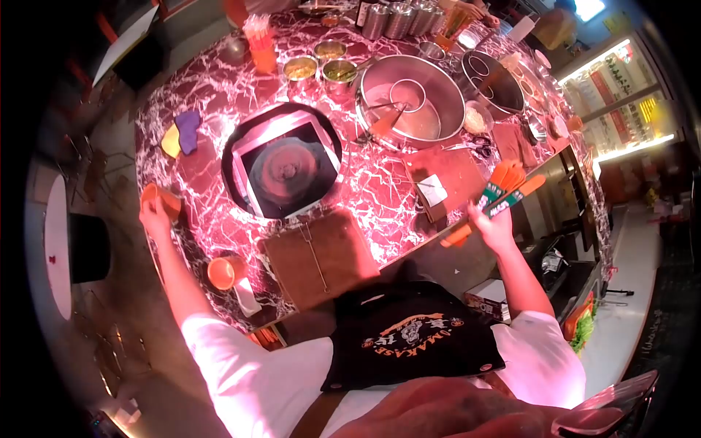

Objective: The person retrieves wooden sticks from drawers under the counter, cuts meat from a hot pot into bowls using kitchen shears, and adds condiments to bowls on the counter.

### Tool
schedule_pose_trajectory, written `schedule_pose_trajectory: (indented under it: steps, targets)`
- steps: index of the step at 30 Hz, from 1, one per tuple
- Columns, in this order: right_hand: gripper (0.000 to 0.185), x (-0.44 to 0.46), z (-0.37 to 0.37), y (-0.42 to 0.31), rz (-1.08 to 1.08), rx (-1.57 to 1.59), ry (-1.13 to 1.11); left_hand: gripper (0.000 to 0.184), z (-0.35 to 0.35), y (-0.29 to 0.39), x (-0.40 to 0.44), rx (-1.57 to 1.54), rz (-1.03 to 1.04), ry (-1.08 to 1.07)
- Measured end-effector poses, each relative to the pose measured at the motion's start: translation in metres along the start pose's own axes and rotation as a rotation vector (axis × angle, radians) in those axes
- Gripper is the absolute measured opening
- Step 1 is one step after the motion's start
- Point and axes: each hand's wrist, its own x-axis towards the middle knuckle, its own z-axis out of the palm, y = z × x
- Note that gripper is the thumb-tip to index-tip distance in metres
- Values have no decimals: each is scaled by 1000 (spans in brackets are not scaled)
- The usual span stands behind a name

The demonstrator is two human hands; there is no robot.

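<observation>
At the table's left edge, my left hand [155, 219] is closed around an orange cup [169, 202]. Off to the right, just past the front edge, my right hand [494, 228] grips a bundle of orange flat sticks with green bands [504, 190]; white lettering shows on the bands. A second orange cup [223, 273] stands on the table below my left hand, with a white strip [247, 298] beside it. Nearest to my right hand is a brown board [456, 171] with a small white card [432, 190] on it.
A round black-rimmed cooker [232, 139] sits on the marbled table, a brown board [281, 255] in front of it. Large metal pots [460, 91] stand at the back right, small metal containers [301, 73] at the back. Purple and yellow cloths [187, 131] lie on the left.
</observation>
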Motion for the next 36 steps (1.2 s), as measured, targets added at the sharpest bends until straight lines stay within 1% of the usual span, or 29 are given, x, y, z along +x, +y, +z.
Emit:
schedule_pose_trajectory:
  steps: [1,2,3,4,5,6,7,8,9,11,13,14,15,17,18,19,20,21,22,23,24,25,27,28,29,31,33,35,36]
  targets:
    - [13,11,7,-14,7,63,28,26,-27,43,-5,-59,52,30]
    - [13,27,11,-16,-64,229,13,24,-52,87,-12,-111,104,56]
    - [14,46,14,-17,-138,398,-4,22,-74,133,-22,-89,228,67]
    - [17,68,15,-29,-286,577,-78,19,-93,186,-37,-63,346,83]
    - [22,83,16,-44,-436,758,-151,15,-112,252,-55,-179,381,-26]
    - [26,93,15,-53,-463,889,-139,15,-121,309,-74,-189,476,-101]
    - [30,101,10,-63,-494,1020,-132,18,-113,352,-96,-145,506,-153]
    - [31,105,1,-73,-526,1057,-124,20,-113,418,-120,-246,623,-203]
    - [32,109,-13,-80,-559,1091,-117,22,-97,458,-147,-270,612,-309]
    - [33,119,-43,-69,-649,1172,-145,27,-74,561,-209,-446,645,-386]
    - [31,129,-83,-46,-609,1137,-143,28,-38,625,-255,-581,624,-491]
    - [31,130,-108,-30,-550,1010,-153,27,-28,658,-272,-582,658,-483]
    - [25,135,-125,-7,-452,960,-150,27,-19,688,-287,-588,698,-483]
    - [17,150,-170,39,-375,612,-333,28,4,736,-316,-633,681,-565]
    - [11,150,-189,51,-305,593,-406,28,18,761,-329,-616,700,-573]
    - [19,147,-204,66,-253,499,-418,28,31,780,-340,-599,715,-575]
    - [24,150,-222,77,-275,358,-379,28,43,796,-348,-696,637,-647]
    - [30,156,-240,86,-303,219,-339,28,54,808,-352,-691,618,-633]
    - [30,166,-256,91,-306,220,-359,27,65,818,-355,-700,645,-592]
    - [37,179,-270,94,-247,182,-379,26,75,827,-355,-707,674,-552]
    - [43,190,-280,98,-184,145,-399,25,83,836,-353,-688,634,-590]
    - [43,205,-286,107,-182,146,-416,25,94,845,-350,-680,619,-586]
    - [51,236,-289,125,-269,124,-490,25,116,859,-335,-756,567,-612]
    - [63,243,-298,110,-98,120,-571,25,126,865,-325,-745,569,-563]
    - [63,250,-301,110,-97,113,-578,25,137,871,-312,-748,560,-559]
    - [69,263,-309,113,-192,346,-338,23,163,880,-279,-735,568,-373]
    - [72,270,-336,123,-129,320,-368,23,203,869,-226,-643,442,-392]
    - [66,270,-365,147,-120,235,-357,23,233,859,-162,-522,526,-204]
    - [62,267,-379,167,-77,215,-316,22,255,851,-123,-476,601,-80]
